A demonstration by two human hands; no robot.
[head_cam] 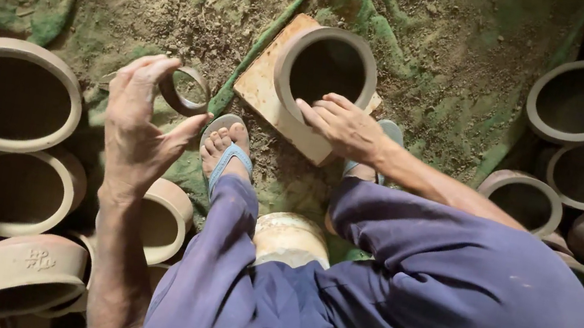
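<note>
I sit low over a dirt floor. My left hand [139, 121] is raised and pinches a small clay ring [183, 91] between thumb and fingers. My right hand [343, 125] rests on the near rim of an unfired clay pot [325, 66]. That pot stands upright on a square wooden board [265, 87] just ahead of my feet. Both feet wear light blue flip-flops, the left foot [225, 146] in full view, the right mostly hidden under my arm.
Several unfired clay pots lie stacked on their sides at left [8, 94] and at right [583, 99]. A green cloth [422, 59] covered in loose soil spreads over the ground. A rounded pale stool [291, 237] shows between my knees.
</note>
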